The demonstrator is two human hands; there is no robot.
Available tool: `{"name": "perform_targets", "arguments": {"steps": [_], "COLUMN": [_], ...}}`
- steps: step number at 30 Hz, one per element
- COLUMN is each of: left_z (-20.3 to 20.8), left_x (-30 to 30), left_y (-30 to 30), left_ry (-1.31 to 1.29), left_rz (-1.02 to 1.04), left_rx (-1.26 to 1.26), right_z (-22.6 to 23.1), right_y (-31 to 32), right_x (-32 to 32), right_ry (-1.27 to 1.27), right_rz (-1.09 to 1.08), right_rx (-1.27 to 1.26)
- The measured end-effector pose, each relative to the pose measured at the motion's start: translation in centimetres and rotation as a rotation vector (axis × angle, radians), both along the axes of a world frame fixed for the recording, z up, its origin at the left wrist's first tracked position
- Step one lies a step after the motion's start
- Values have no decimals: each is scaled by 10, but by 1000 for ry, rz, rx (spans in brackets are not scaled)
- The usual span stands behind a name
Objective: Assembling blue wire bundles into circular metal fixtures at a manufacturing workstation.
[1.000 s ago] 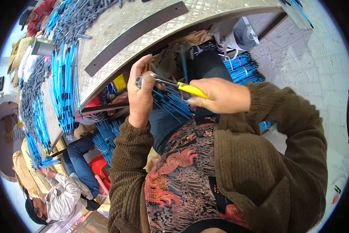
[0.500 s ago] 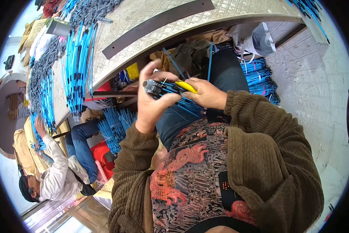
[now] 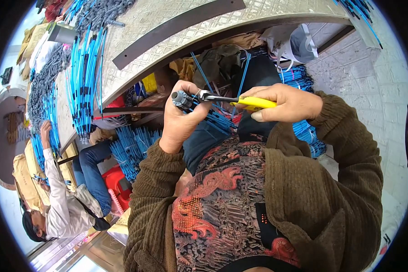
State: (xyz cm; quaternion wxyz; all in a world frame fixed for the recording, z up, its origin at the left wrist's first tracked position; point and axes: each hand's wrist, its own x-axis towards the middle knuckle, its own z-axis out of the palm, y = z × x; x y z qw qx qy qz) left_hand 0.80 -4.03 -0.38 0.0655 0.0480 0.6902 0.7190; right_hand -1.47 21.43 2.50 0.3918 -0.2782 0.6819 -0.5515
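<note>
Over my lap, my left hand (image 3: pixel 180 120) is closed around a blue-ribbed umbrella frame (image 3: pixel 218 121). A grey round hub end (image 3: pixel 179 97) sticks out beyond its thumb and fingers, pointing left. Yellow-handled pliers (image 3: pixel 258 104) are gripped in my right hand (image 3: pixel 289 103), with the thumb and fingers wrapped round the handles. The metal jaws of the pliers reach left to the ribs just beside the hub, at my left fingertips. Whether the jaws have bitten on anything is too small to tell.
Ahead runs a patterned worktable (image 3: pixel 176 52) with a dark metal strip (image 3: pixel 167 36) near its edge. Bundles of blue ribs (image 3: pixel 83 86) lie at its left; more bundles (image 3: pixel 133 149) stand below. Another person (image 3: pixel 58 190) sits at left. A white bag (image 3: pixel 297 45) hangs under the table.
My right hand has moved right and swung the pliers round, so their jaws now meet the frame near the hub. My left fingers have closed in around the frame.
</note>
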Motion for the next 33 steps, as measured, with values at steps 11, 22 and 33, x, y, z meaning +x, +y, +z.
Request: {"name": "perform_targets", "arguments": {"steps": [11,22,33], "left_z": [0,-9,-31], "left_x": [-5,-12,-6], "left_y": [5,-8,-11], "left_ry": [-39,-43,-12], "left_rz": [-124,-248,-129], "left_rx": [2,117,261], "right_z": [16,-36,-44], "right_y": [9,-2,-22], "right_x": [-18,-6,14], "right_ry": [381,47,-59], "right_rz": [135,61,-9], "right_rx": [150,-54,-10]}}
